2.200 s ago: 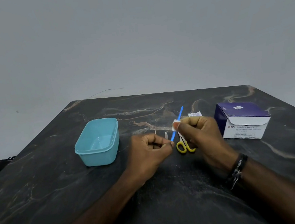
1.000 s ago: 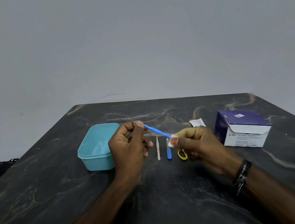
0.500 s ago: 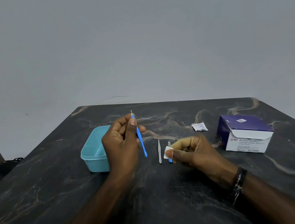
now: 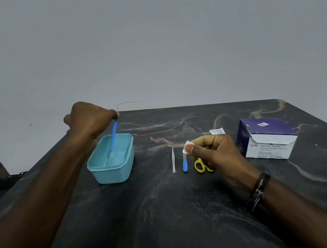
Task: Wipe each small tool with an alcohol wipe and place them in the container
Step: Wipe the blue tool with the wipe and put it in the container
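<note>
**Blue tool held over the container**

The left hand point(image 4: 90, 118), arm stretched toward the table's point(image 4: 169, 215) far-left corner, pinches the blue tool point(image 4: 113, 138) by its upper end; its long axis runs near upright, lower tip pointing down into the teal container point(image 4: 112, 171). The right hand point(image 4: 213, 154), mid-table, pinches a white wipe point(image 4: 186, 147) between thumb and forefinger.

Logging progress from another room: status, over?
Left hand holds blue tool over teal container. Right hand pinches wipe. Nothing blocking.
</note>
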A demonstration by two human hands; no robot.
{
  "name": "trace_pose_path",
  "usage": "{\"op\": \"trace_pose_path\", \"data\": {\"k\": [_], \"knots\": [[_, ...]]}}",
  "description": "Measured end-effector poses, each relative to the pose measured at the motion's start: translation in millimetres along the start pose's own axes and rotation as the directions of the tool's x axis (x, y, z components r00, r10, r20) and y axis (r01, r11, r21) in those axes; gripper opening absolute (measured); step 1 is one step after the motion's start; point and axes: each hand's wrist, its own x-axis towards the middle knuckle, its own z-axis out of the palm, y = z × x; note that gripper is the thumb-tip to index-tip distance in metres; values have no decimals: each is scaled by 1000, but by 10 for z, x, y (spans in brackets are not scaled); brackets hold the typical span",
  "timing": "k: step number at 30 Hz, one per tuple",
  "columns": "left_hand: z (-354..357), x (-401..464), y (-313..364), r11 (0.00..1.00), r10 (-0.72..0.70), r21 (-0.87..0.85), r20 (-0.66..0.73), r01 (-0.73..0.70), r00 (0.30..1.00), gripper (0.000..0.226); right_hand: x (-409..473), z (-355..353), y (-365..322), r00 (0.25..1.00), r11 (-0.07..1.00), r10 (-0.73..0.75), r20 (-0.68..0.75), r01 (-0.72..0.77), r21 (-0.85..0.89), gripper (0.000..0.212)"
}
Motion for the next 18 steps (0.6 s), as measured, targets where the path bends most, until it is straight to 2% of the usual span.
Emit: {"op": "trace_pose_path", "data": {"k": [3,6,9,12,15,18], "knots": [[132,64,-158,983,-108,150,24,103,994,33,3,-11,13,1000,1000,-2,-4,2,-11,13],[234,21,-297,924,-182,353,65,148,981,28,12,-10,27,1000,1000,5,-7,-5,-17,15],[285,-29,-315,830,-203,544,94,121,975,22,27,-21,40,1000,1000,7,-10,-7,-24,17],[337,-38,-318,715,-229,696,143,66,963,33,41,-38,57,1000,999,6,-21,-7,-31,18],[381,-31,-294,612,-254,790,149,39,956,34,44,-43,76,999,999,15,-29,-16,-31,19],[429,-34,-263,534,-223,845,159,-16,962,35,44,-46,73,999,1000,14,-34,-15,-19,19]]}}
